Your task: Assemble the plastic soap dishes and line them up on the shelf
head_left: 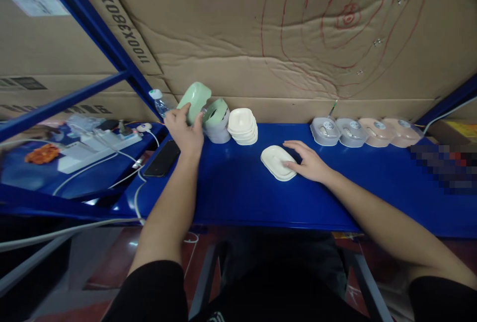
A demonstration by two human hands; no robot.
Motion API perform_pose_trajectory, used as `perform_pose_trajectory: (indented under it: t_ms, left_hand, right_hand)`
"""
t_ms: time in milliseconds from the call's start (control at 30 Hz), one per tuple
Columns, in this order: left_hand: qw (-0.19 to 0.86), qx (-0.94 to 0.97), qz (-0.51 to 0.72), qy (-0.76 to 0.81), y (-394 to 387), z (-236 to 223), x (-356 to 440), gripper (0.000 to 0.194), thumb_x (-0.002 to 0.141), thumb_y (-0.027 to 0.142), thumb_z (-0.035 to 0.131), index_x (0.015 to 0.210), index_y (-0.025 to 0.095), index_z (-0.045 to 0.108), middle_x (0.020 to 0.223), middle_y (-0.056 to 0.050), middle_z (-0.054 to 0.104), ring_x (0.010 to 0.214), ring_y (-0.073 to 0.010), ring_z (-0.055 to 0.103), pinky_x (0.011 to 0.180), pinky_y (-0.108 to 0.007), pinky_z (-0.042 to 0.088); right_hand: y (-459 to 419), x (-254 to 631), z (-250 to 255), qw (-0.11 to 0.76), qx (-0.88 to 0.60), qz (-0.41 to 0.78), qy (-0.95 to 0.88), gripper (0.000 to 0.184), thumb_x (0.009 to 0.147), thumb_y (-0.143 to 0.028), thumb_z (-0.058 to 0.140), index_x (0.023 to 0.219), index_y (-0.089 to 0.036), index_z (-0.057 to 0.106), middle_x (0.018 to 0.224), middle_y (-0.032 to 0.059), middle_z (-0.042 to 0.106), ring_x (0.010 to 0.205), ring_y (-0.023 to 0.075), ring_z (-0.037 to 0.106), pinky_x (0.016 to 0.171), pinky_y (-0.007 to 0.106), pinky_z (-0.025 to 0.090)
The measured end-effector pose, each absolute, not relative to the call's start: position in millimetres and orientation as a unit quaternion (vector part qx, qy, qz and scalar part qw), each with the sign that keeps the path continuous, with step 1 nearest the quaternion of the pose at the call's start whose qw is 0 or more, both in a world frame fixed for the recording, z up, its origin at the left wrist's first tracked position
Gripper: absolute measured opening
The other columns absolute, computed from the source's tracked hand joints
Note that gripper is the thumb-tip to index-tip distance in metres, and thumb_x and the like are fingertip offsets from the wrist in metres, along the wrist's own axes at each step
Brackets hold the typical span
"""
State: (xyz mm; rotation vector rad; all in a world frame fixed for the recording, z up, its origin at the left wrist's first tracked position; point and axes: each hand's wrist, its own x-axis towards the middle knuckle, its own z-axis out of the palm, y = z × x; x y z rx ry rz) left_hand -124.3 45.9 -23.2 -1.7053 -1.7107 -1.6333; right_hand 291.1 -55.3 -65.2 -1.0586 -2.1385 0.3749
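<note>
My left hand (186, 125) is closed on a pale green plastic container (196, 98), tilted and raised above a stack. That stack of green and grey containers (218, 120) stands just right of it on the blue table. My right hand (307, 162) lies over the right end of a cream oval lid-like piece (278, 160). Its thumb is on the cream piece and its fingers are stretched out and apart. Beyond it, a stack of cream pieces (242, 125) stands next to the green and grey stack.
Several clear-lidded boxes (325, 129) line the back right against the cardboard wall (231, 29). On the left are a water bottle (160, 103), a black phone (162, 159), a power strip (97, 153) and white cables. A blue frame post (89, 19) slants past the left side.
</note>
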Motion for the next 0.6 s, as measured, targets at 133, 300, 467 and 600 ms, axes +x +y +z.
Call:
perform_pose_trajectory:
  t_ms: [133,300,467,600]
  left_hand:
    - [0.11,-0.603,-0.525,-0.591,51,-32,-118,0.054,0.092,0.049,0.073,0.135,0.018,0.066,0.132,-0.02,0.063,0.133,-0.0408,0.055,0.122,-0.062,0.037]
    - [0.113,-0.664,-0.496,-0.548,51,-37,-109,0.053,0.099,0.05,0.061,0.14,0.017,0.062,0.142,-0.022,0.064,0.137,-0.0396,0.055,0.123,-0.06,0.037]
    - [0.107,-0.666,-0.504,-0.54,54,-43,-108,0.059,0.094,0.05,0.067,0.142,0.018,0.058,0.153,-0.023,0.056,0.148,-0.0399,0.049,0.126,-0.06,0.034]
    - [0.099,-0.624,-0.515,-0.579,58,-48,-109,0.053,0.088,0.051,0.075,0.127,0.018,0.065,0.156,-0.025,0.05,0.149,-0.0437,0.046,0.128,-0.062,0.031]
  right_hand:
    - [-57,290,-66,0.33,-0.4,0.152,-0.841,0.055,0.097,-0.053,0.075,0.145,-0.028,0.065,0.154,0.015,0.064,0.144,0.0373,0.062,0.122,0.064,0.049]
    - [-56,293,-64,0.32,-0.389,0.154,-0.85,0.049,0.099,-0.052,0.072,0.141,-0.027,0.069,0.151,0.015,0.066,0.141,0.0356,0.065,0.118,0.063,0.053]
    - [-56,293,-64,0.321,-0.379,0.151,-0.855,0.05,0.098,-0.053,0.073,0.141,-0.028,0.069,0.148,0.015,0.068,0.138,0.0353,0.067,0.117,0.062,0.054]
    - [-56,292,-66,0.325,-0.373,0.151,-0.856,0.049,0.097,-0.052,0.074,0.141,-0.029,0.07,0.145,0.0138,0.07,0.136,0.0344,0.068,0.117,0.059,0.055]
